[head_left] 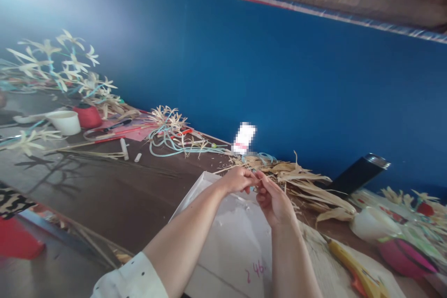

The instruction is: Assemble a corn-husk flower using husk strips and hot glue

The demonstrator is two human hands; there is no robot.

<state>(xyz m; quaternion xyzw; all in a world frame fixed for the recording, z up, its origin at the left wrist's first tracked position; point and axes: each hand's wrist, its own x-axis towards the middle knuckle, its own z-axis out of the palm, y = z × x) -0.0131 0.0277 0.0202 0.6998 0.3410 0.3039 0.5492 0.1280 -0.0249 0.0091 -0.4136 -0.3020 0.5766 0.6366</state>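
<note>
Lying at the lower right of the frame, a yellow tool with an orange part is among the nearest things, like the white dotted sleeve at lower left. Beneath the forearms, a white box bears pink writing. Just below the frame's centre, the left hand has its fingers drawn nearly together and the right hand is loosely curled; their fingertips meet at a small bluish bit, mostly hidden, and I cannot tell which hand grips it. Behind them, dry husks spread right of centre, near a tilted dark tumbler. Pale flowers lie left of centre, before a blue wall.
</note>
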